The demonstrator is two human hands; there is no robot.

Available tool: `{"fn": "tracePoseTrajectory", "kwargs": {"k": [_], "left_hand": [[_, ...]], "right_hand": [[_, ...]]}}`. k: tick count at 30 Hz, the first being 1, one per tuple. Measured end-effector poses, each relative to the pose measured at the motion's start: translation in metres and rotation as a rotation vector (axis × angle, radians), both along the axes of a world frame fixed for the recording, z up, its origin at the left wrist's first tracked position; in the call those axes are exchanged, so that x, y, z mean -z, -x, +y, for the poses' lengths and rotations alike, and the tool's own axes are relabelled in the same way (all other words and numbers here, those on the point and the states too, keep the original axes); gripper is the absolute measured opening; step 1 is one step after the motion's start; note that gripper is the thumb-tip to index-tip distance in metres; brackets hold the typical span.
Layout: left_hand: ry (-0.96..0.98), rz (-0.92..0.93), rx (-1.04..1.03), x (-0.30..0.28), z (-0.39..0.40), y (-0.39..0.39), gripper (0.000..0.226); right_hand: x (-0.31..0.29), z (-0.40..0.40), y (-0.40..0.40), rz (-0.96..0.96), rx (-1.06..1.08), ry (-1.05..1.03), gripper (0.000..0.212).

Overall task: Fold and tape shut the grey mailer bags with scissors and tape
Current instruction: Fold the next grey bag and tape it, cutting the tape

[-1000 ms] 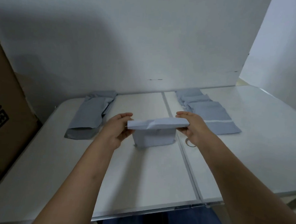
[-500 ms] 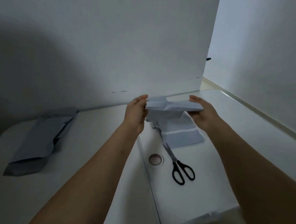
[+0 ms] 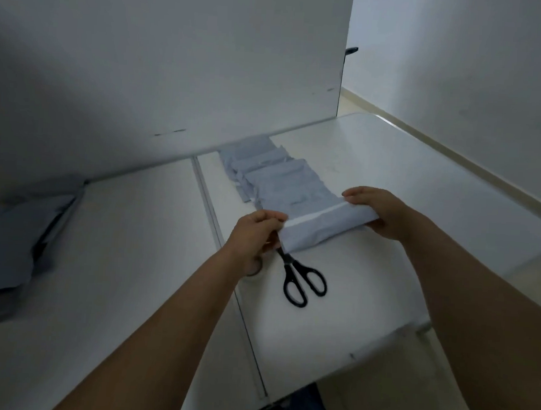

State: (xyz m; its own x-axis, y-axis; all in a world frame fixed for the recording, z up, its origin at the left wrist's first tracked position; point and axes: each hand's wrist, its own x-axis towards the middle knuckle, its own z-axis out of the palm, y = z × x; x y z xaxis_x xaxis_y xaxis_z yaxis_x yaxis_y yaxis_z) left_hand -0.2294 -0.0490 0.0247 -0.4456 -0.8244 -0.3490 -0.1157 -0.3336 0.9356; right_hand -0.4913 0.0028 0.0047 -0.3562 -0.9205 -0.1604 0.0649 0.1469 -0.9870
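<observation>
A folded grey mailer bag [image 3: 321, 227] with a pale tape strip along its fold lies at the near end of a row of folded grey mailers [image 3: 280, 180] on the white table [image 3: 420, 187]. My left hand [image 3: 255, 235] grips its left end and my right hand [image 3: 378, 212] grips its right end. Black-handled scissors [image 3: 303, 277] lie just in front of the bag, their blades partly under it. A tape roll [image 3: 254, 271] is mostly hidden under my left wrist.
A loose pile of unfolded grey mailers [image 3: 16, 238] lies at the far left of the table. A white backboard [image 3: 175, 74] stands along the table's far edge. The table's right edge and a wall are close on the right.
Both hands have carried the folded mailer from mid-air down to the right and set it on the near end of the folded row, over the scissor blades. The view has turned right.
</observation>
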Motion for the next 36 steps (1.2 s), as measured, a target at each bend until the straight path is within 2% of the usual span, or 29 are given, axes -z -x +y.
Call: {"fn": "tracePoseTrajectory", "kwargs": {"k": [1,2,6,8,10,11,13,14,16,19,24,29,34,36], "left_hand": [[-0.033,-0.026,0.028,0.0,0.004,0.0,0.018],[-0.057,-0.054,0.052,-0.001,0.007,0.0,0.019],[-0.067,-0.194,0.193,-0.007,0.013,-0.006,0.019],[0.12,-0.424,0.316,-0.008,0.014,-0.007,0.022],[0.497,-0.719,0.353,-0.003,0.007,-0.006,0.028],[0.683,-0.791,0.316,0.002,0.001,-0.006,0.031],[0.93,-0.797,0.279,0.01,-0.01,-0.004,0.035],[0.997,-0.823,0.328,0.014,-0.016,-0.001,0.039],[0.99,-0.927,0.484,0.022,-0.021,0.007,0.051],[0.919,-0.994,0.583,0.029,-0.027,0.015,0.056],[0.951,-0.997,0.555,0.042,-0.044,0.024,0.056],[1.001,-0.997,0.518,0.048,-0.071,0.036,0.055],[1.017,-0.98,0.493,0.053,-0.081,0.036,0.054],[1.031,-0.948,0.476,0.052,-0.078,0.035,0.053]], "right_hand": [[-0.001,0.004,-0.002,-0.021,-0.029,-0.158,0.024],[-0.001,0.007,0.0,0.097,-0.059,-0.269,0.021],[-0.017,0.018,-0.006,0.509,-0.115,-0.417,0.015],[-0.023,0.012,-0.007,0.748,-0.163,-0.473,0.012],[-0.027,0.001,-0.017,1.1,-0.095,-0.494,0.02],[-0.025,-0.004,-0.029,1.219,-0.019,-0.439,0.021],[-0.012,-0.012,-0.058,1.241,0.023,-0.231,0.022],[-0.002,-0.015,-0.074,1.216,-0.012,-0.136,0.021],[0.023,-0.019,-0.094,1.205,-0.065,-0.056,0.025],[0.044,-0.025,-0.097,1.232,-0.065,-0.084,0.041],[0.058,-0.032,-0.089,1.374,-0.094,-0.124,0.072],[0.053,-0.054,-0.082,1.386,-0.11,-0.182,0.08],[0.054,-0.061,-0.082,1.382,-0.116,-0.186,0.08],[0.051,-0.061,-0.082,1.369,-0.11,-0.195,0.072]]}}
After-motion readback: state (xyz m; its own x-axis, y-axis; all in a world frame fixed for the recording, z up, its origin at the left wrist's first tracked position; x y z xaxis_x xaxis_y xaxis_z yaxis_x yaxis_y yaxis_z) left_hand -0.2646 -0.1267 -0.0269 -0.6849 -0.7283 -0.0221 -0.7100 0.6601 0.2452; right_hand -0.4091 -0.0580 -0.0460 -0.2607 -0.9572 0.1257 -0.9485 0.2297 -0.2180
